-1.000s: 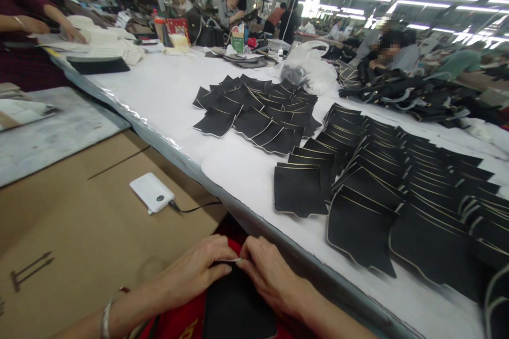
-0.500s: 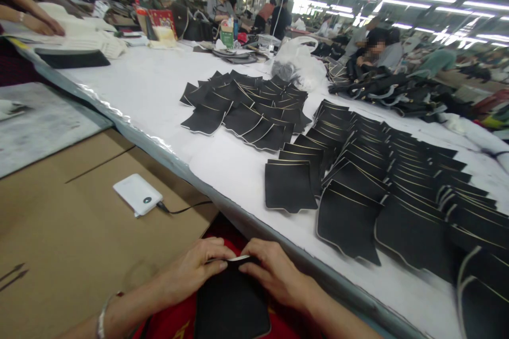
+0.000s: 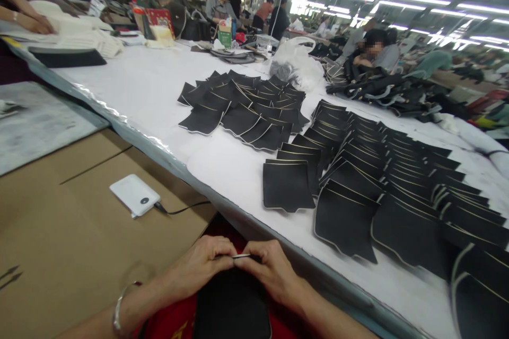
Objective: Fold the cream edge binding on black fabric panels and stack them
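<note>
A black panel (image 3: 233, 304) with a pale edge lies over the red cloth at my lap, at the bottom centre. My left hand (image 3: 207, 262) pinches its top edge from the left, thumb below and fingers above. From the right, my right hand (image 3: 268, 265) pinches the same edge, its fingertips close to those of the left. A short pale strip of the edge shows between the two hands. On the white table (image 3: 159, 95) beyond, overlapping black panels (image 3: 288, 185) lie in rows to the right, with another spread group (image 3: 234, 103) farther back.
A white power bank (image 3: 135, 195) with a black cable sits on the brown board (image 3: 71, 233) at left. The table's edge (image 3: 222, 204) runs diagonally past my hands. Farther back are a plastic bag (image 3: 296, 61), a green box (image 3: 225, 36) and several people; another person's hands (image 3: 37, 24) rest on pale sheets.
My fingertips have drawn slightly closer together along the panel's top edge, and less of the pale edge shows. My left wrist with its bracelet has shifted right. The camera view has moved slightly.
</note>
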Demonstrator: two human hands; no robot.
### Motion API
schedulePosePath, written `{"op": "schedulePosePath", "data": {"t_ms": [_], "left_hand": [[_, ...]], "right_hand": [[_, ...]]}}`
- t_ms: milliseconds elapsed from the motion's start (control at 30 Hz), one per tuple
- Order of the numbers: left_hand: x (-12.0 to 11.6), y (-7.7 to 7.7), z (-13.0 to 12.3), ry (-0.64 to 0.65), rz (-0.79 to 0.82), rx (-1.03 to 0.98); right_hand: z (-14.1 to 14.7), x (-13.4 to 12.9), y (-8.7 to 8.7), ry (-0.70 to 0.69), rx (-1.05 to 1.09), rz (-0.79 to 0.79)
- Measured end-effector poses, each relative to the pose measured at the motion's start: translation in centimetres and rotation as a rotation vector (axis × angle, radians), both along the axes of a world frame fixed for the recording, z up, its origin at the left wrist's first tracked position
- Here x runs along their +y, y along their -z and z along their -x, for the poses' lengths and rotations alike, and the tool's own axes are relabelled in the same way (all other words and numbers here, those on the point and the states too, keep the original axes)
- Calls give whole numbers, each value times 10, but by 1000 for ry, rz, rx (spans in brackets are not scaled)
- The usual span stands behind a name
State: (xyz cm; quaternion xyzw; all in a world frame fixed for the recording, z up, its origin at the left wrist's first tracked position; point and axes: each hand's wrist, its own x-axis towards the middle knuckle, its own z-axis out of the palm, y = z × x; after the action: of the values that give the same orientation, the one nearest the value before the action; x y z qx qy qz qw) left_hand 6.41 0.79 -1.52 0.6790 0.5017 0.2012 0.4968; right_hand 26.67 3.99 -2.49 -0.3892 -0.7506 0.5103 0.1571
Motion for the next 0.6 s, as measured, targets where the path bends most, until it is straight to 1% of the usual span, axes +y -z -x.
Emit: {"op": "schedulePosePath", "data": {"t_ms": [67,133,200,333,433,533,600], "left_hand": [[1,0,2,-3,18,-11],[1,0,4,3,29,-2],[1,1,6,3,39,1],[0,4,4,-32,64,-18],[0,2,0,-43,86,-40],[1,-3,-2,-50,85,-63],[0,-4,1,-70,90,-71]], "right_hand": [[-4,-2,0,69,99,134],[-7,-2,1,103,200,257],[-10,-2,3,117,254,323],[-9,-2,9,160,247,306],[-5,-4,12,192,210,258],[0,-6,10,212,179,189],[4,-7,6,234,176,167]]}}
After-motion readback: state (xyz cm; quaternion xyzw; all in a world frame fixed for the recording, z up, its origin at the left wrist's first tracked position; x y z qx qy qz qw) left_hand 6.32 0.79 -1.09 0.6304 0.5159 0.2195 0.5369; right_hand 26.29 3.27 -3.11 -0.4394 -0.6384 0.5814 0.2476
